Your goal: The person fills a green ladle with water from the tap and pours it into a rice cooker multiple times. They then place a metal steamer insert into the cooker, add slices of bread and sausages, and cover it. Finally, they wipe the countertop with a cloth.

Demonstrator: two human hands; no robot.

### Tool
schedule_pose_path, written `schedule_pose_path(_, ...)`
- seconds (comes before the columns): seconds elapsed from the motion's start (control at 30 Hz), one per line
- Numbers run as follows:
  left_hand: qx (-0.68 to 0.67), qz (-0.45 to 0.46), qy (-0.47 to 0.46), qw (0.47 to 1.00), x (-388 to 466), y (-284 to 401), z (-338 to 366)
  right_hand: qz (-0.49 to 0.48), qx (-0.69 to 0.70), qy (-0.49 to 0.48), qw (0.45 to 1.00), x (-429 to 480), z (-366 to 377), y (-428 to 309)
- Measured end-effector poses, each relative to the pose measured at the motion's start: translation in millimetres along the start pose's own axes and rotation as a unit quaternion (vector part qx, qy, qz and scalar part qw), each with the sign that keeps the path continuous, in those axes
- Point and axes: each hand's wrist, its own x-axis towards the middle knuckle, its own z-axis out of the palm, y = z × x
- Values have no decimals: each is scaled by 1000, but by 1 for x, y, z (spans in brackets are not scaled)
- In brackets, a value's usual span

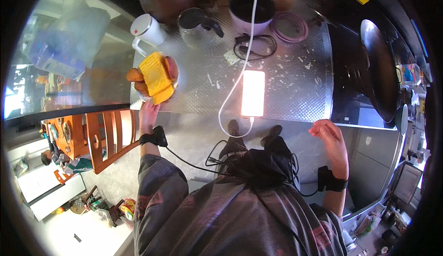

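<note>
My left hand (148, 114) is at the near left edge of the metal-topped counter (207, 100), touching or gripping the near side of a loaded dish. The food hides its fingertips and most of the dish. On the dish lie yellow ridged slabs (154, 74), a round brown piece (132, 75) and a reddish-purple piece (171, 67). My right hand (328, 131) hangs off the counter's near right corner, fingers loosely curled, with nothing seen in it. Between the hands, a brightly glowing phone-shaped device (253, 93) lies on the counter, with a white cable (238, 79) plugged into its near end.
Behind the dish stand a white lidded mug (148, 31) and a glass pot (195, 31). A dark-lined pot (247, 20), a round lid (290, 27) and a coiled black cable (266, 53) are farther back. A large wok (379, 72) is at right. A person (59, 159) sits beyond a wooden chair (112, 134).
</note>
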Motion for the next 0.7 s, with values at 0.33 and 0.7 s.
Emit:
schedule_pose_path(0.33,-76,0,-110,991,2,13,21,14,-54,28,998,-11,37,-20)
schedule_pose_path(0.7,-22,15,-131,991,-58,27,62,-14,17,93,995,-47,13,-11)
